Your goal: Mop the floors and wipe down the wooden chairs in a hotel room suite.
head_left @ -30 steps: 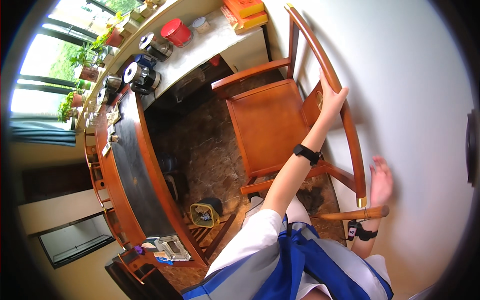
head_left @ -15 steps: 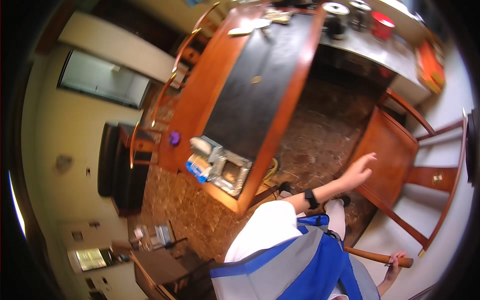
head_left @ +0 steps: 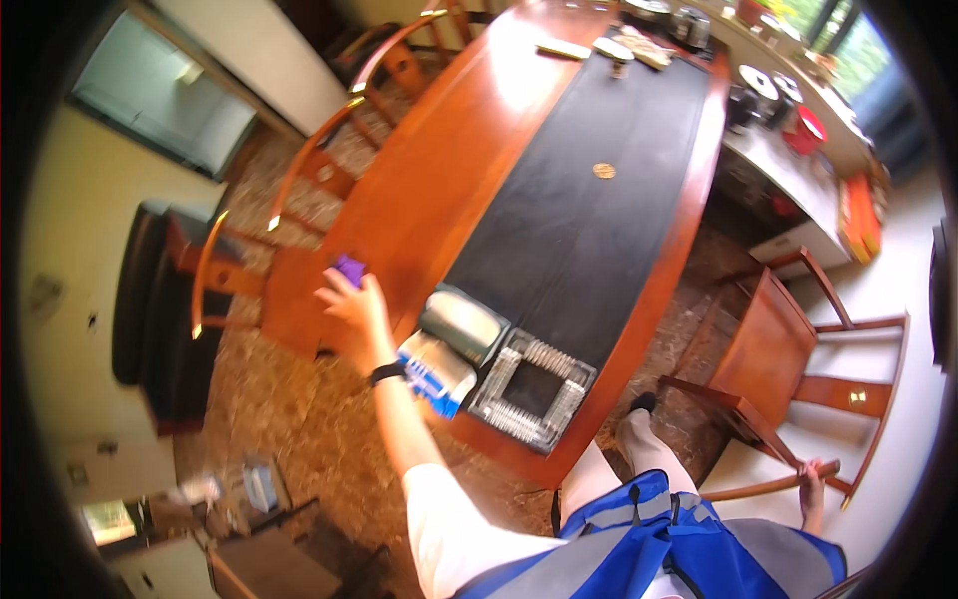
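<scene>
My left hand, a black band at its wrist, reaches over the near left edge of the wooden table. Its fingers are spread beside a small crumpled-looking purple thing; whether they touch it I cannot tell. Close to that forearm lie a blue and white soft packet and a dark box with a pale oval top. Beside them sits a square, ridged clear glass ashtray. At the lower right, my right hand is closed round the end of a wooden armrest-like bar.
A wooden chair stands right of the table, and more chairs line its left side. Dark containers and a red bucket stand on the side counter. A black padded seat is at the left wall.
My left arm has swung from beside the right-hand chair across to the purple thing at the table's left edge. The view has shifted. My right hand stays on the wooden bar.
</scene>
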`<state>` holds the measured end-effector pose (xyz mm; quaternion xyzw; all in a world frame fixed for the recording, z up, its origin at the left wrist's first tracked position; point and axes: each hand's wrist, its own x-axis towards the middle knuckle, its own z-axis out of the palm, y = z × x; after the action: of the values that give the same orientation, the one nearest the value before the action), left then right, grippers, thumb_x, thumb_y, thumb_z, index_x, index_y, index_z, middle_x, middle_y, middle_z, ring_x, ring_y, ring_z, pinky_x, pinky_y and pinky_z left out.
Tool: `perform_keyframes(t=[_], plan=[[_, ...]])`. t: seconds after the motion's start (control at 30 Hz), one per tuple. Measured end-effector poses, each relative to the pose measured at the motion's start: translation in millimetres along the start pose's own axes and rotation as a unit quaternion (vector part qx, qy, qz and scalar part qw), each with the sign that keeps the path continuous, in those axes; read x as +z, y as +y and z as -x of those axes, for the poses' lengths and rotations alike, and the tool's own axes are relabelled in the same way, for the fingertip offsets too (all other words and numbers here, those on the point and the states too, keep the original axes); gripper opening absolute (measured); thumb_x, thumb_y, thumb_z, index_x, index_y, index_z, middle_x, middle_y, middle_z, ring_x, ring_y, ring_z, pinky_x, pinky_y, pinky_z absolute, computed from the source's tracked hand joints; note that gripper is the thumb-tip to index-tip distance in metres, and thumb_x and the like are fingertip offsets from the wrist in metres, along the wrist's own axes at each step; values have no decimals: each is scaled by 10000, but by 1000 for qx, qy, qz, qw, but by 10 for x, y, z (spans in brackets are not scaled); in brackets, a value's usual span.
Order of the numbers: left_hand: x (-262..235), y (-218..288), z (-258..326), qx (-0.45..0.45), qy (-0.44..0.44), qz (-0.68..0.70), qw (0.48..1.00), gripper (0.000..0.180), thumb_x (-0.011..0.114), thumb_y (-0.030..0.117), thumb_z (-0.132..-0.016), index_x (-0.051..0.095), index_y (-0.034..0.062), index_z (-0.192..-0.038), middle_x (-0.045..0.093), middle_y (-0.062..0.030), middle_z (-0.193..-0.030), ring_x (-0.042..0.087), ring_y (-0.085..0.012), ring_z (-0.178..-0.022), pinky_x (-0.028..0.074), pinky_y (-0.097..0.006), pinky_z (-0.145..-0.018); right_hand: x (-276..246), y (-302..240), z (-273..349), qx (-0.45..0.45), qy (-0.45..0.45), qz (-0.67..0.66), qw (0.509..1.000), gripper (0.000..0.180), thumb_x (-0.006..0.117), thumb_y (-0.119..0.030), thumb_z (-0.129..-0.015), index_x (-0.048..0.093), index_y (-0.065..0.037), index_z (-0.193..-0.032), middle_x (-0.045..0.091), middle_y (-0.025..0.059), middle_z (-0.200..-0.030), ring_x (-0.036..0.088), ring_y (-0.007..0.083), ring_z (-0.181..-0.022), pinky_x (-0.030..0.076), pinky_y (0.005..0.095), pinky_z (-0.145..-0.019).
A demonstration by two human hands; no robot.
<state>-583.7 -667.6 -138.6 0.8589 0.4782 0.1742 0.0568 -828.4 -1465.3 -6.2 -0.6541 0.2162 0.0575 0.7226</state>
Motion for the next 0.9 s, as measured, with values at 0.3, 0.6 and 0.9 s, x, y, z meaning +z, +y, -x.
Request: perform_keyframes(t=[0.3, 0.6, 0.9], plan=[[649, -247, -201, 92, 44, -5, 995, 166, 541, 93, -660, 574, 140, -816, 531, -113, -875, 517, -305, -765, 435, -377, -658, 401, -204, -156, 60, 59, 45, 995, 218, 594, -122, -651, 379, -117, -688, 394, -5, -644, 397, 103, -651, 320, 236, -653], [-1305, 1352, 1934, 106, 51, 506, 855, 284, 400, 97, -743, 377, -16, -1003, 392, -142, -1015, 426, -243, -905, 390, -362, -766, -188, -415, -598, 170, 31, 108, 979, 213, 594, -80, -681, 384, -107, -655, 431, -16, -674, 432, 91, -679, 363, 235, -657], [-944, 4384, 6075, 343, -494, 454, 658, 364, 552, -1, -689, 438, 26, -1033, 445, -81, -999, 460, -165, -898, 372, -263, -790, -1950, -374, -1031, 136, -35, 50, 989, 167, 612, -79, -671, 451, -68, -629, 497, 0, -651, 476, 84, -630, 389, 223, -575]])
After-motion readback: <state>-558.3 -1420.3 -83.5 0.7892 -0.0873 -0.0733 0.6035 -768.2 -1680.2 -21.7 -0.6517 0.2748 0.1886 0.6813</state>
